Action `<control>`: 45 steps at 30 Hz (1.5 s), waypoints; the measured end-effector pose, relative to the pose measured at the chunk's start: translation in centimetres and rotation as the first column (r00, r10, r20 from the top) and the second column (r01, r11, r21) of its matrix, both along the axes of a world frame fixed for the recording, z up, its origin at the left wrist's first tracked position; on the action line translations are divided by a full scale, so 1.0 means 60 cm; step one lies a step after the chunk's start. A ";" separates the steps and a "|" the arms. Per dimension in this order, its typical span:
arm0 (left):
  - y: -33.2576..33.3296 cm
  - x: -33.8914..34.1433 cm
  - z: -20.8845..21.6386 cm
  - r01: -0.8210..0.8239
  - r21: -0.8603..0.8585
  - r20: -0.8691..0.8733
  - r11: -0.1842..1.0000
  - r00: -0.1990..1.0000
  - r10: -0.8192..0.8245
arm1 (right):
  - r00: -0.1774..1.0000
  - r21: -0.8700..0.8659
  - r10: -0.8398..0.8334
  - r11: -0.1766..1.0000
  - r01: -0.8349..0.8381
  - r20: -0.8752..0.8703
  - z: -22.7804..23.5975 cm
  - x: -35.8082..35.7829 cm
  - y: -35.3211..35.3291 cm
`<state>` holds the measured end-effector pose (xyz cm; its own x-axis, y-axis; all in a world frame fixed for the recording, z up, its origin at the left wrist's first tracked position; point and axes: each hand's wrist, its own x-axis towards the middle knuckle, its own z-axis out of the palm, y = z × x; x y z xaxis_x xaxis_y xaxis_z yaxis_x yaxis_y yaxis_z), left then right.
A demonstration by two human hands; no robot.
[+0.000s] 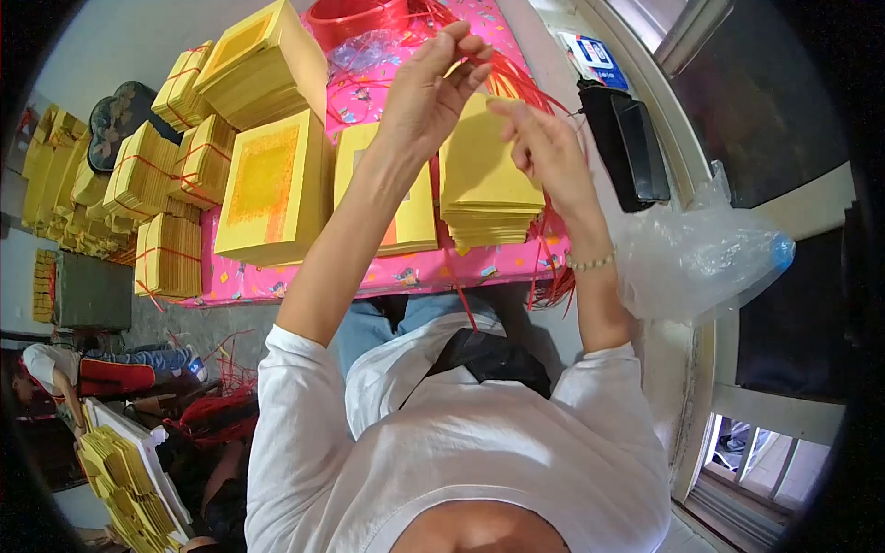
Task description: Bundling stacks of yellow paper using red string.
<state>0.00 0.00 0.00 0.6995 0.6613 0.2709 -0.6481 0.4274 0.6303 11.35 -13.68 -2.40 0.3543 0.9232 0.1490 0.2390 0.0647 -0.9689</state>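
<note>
Above the far end of a stack of yellow paper sheets [491,175], my left hand [433,88] is raised with its fingers curled in. To the right of that stack, my right hand [553,157] has its fingers bent and pointing toward the left one. Whatever thin thing the fingers of either hand may pinch is too small to make out. Beyond and beside the hands spread loose red plastic strips [516,81]. A second yellow stack [406,217] stands left of the first, partly hidden by my left forearm. One red strip [458,286] hangs over the near table edge.
A pink patterned cloth [396,278] covers the table. Larger yellow paper blocks [267,184] and strip-tied bundles [169,253] stand leftward. A red basin [355,20] is at the back. A black case [627,147] and clear plastic bag [682,263] lie right. Another person [55,369] is lower left.
</note>
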 end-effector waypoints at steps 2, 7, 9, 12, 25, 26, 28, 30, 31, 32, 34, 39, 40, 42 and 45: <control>-0.017 -0.004 0.008 0.057 0.079 -0.066 0.995 0.996 -0.051 | 0.845 0.203 0.093 0.979 0.018 -0.526 0.005 0.003 0.013; -0.025 -0.038 -0.019 -0.007 -0.010 -0.147 1.000 0.989 0.006 | 0.704 0.239 0.040 0.953 0.186 -0.709 -0.013 0.010 0.012; -0.017 -0.055 -0.048 -0.061 -0.102 -0.157 0.993 0.987 0.044 | 0.827 0.137 -0.151 0.955 0.264 -0.542 -0.045 0.028 0.000; 0.001 -0.089 -0.108 -0.162 -0.224 -0.180 0.961 0.976 0.123 | 0.835 0.061 -0.246 0.947 0.315 -0.493 -0.092 0.047 -0.019; -0.001 -0.104 -0.187 -0.167 0.047 -0.716 0.985 0.682 0.150 | 0.750 -0.156 -0.399 0.913 0.376 -0.528 -0.234 0.083 -0.036; 0.001 -0.105 -0.185 -0.159 -0.082 -0.717 0.984 0.695 0.052 | 0.745 -0.160 -0.402 0.912 0.377 -0.532 -0.235 0.083 -0.036; 0.000 -0.105 -0.181 -0.139 -0.249 -0.713 0.959 0.696 -0.084 | 0.744 -0.115 -0.372 0.920 0.373 -0.555 -0.232 0.081 -0.038; 0.004 -0.109 -0.191 -0.089 -0.137 -0.772 0.987 0.634 -0.050 | 0.743 -0.128 -0.376 0.920 0.370 -0.554 -0.224 0.079 -0.042; 0.007 -0.109 -0.195 -0.031 -0.025 -0.818 0.999 0.575 -0.003 | 0.747 -0.137 -0.375 0.922 0.363 -0.549 -0.222 0.077 -0.043; 0.011 -0.105 -0.199 -0.029 -0.028 -0.821 0.999 0.570 -0.006 | 0.743 -0.141 -0.379 0.921 0.364 -0.552 -0.231 0.075 -0.040; 0.020 -0.088 -0.192 0.151 0.248 -0.914 0.957 0.365 0.179 | 0.787 -0.102 -0.448 0.887 0.450 -0.423 -0.255 0.073 -0.031; 0.064 -0.067 -0.223 0.394 0.491 -0.871 0.777 0.224 0.437 | 0.810 -0.121 -0.304 0.952 0.282 -0.502 -0.274 0.061 -0.026; 0.071 -0.062 -0.230 0.450 0.587 -0.801 0.673 0.203 0.563 | 0.783 -0.134 -0.294 0.955 0.264 -0.549 -0.276 0.063 -0.024; 0.080 -0.045 -0.234 0.524 0.519 -0.838 0.675 0.158 0.522 | 0.749 -0.149 -0.288 0.957 0.249 -0.596 -0.293 0.071 -0.019; 0.066 -0.026 -0.213 0.566 0.346 -0.925 0.748 0.073 0.373 | 0.769 -0.111 -0.340 0.936 0.335 -0.541 -0.322 0.081 -0.017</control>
